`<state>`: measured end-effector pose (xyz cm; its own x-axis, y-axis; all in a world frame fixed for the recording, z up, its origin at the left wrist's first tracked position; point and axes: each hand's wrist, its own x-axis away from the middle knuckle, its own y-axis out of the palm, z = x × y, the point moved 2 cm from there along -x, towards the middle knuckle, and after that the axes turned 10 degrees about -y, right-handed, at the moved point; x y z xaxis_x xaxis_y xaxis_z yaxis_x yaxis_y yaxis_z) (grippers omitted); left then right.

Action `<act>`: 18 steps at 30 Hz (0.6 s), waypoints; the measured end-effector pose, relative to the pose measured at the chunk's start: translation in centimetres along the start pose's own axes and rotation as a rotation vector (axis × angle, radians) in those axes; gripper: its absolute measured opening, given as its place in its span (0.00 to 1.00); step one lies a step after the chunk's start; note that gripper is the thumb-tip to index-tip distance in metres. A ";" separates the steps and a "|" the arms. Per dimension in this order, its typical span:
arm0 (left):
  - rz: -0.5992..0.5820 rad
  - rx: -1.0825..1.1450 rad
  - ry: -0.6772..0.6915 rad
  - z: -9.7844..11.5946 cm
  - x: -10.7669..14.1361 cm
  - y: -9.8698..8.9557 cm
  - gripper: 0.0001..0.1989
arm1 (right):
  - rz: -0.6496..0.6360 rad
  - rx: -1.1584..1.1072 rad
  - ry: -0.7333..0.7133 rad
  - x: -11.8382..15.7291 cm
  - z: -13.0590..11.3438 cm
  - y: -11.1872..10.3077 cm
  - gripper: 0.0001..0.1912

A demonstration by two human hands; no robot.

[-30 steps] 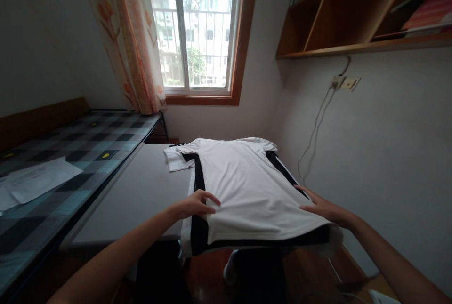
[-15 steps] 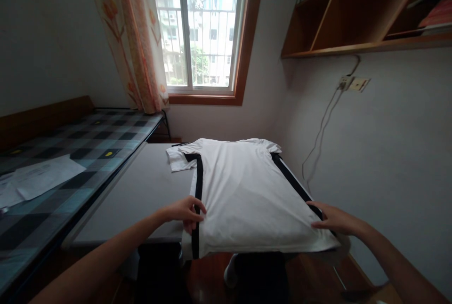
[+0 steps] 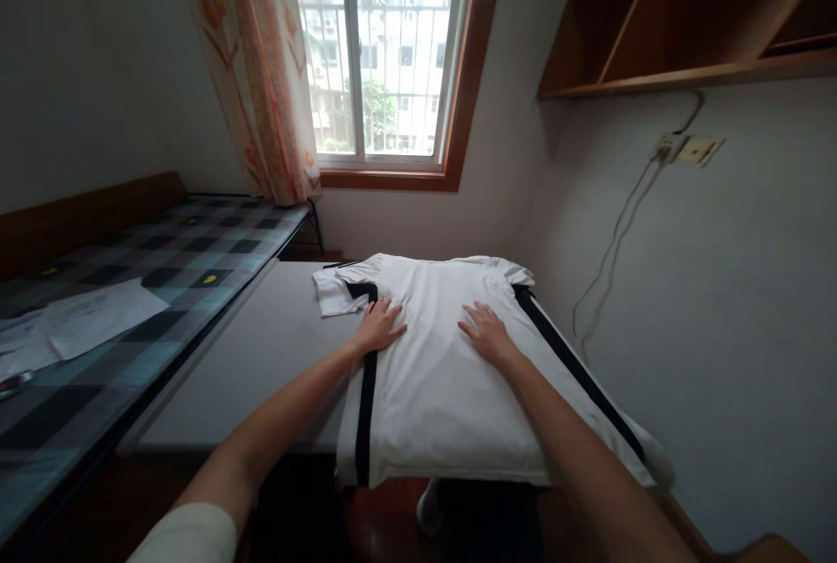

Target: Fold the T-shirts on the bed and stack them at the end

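Note:
A white T-shirt point(image 3: 451, 406) with black side stripes lies spread over the grey table point(image 3: 261, 371), its hem hanging at the near edge and its collar end towards the window. My left hand point(image 3: 381, 325) rests flat with fingers apart on the shirt's left side, over the black stripe just below the left sleeve. On the upper middle of the fabric lies my right hand point(image 3: 485, 332), palm down and fingers spread. Neither hand grips the cloth. Faint creases run along the shirt's body.
Left of the table stands a bed with a checked cover point(image 3: 228, 240) and paper sheets point(image 3: 98, 319) on it. A wooden shelf point(image 3: 654, 31) juts from the right wall, above a socket point(image 3: 699, 151) with a hanging cord. Ahead is a window with a curtain point(image 3: 261, 110).
Both hands have let go of the shirt's lower side edges and moved up onto its upper part, now flat. The right hand has also shifted inward. The camera view has turned slightly left.

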<state>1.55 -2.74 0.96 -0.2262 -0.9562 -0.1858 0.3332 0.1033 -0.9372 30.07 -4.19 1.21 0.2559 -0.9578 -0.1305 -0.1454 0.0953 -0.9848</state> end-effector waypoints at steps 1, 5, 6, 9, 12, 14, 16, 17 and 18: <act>-0.012 -0.031 -0.018 -0.3 0.1 0.4 0.28 | -0.020 0.021 0.015 -0.2 -0.3 0.6 0.31; -0.019 -0.067 -0.047 -1.1 0.7 0.8 0.28 | -0.055 0.067 0.048 0.0 0.1 1.5 0.32; -0.020 -0.060 -0.053 -1.2 0.8 0.8 0.28 | -0.060 0.074 0.055 0.2 0.5 1.5 0.32; -0.020 -0.011 -0.075 -1.5 1.0 0.6 0.27 | -0.078 0.098 0.086 1.0 2.0 1.2 0.33; -0.005 0.052 -0.083 -2.3 1.2 0.2 0.26 | -0.081 0.131 0.127 2.0 4.0 1.1 0.33; 0.016 0.074 -0.082 -3.0 1.4 -0.1 0.26 | -0.069 0.156 0.145 2.8 5.1 1.1 0.33; 0.049 0.080 -0.088 -3.6 1.6 -0.4 0.25 | -0.057 0.175 0.159 3.4 5.9 1.1 0.33; 0.069 0.080 -0.095 -3.8 1.7 -0.6 0.25 | -0.053 0.180 0.168 3.7 6.1 1.1 0.33; 0.092 0.080 -0.103 -4.0 1.8 -0.8 0.24 | -0.051 0.182 0.178 3.9 6.1 1.1 0.33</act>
<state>-2.77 -3.40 0.16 -0.0973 -0.9673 -0.2343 0.4209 0.1734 -0.8904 36.77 -6.12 -1.06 0.0842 -0.9937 -0.0738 0.0417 0.0776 -0.9961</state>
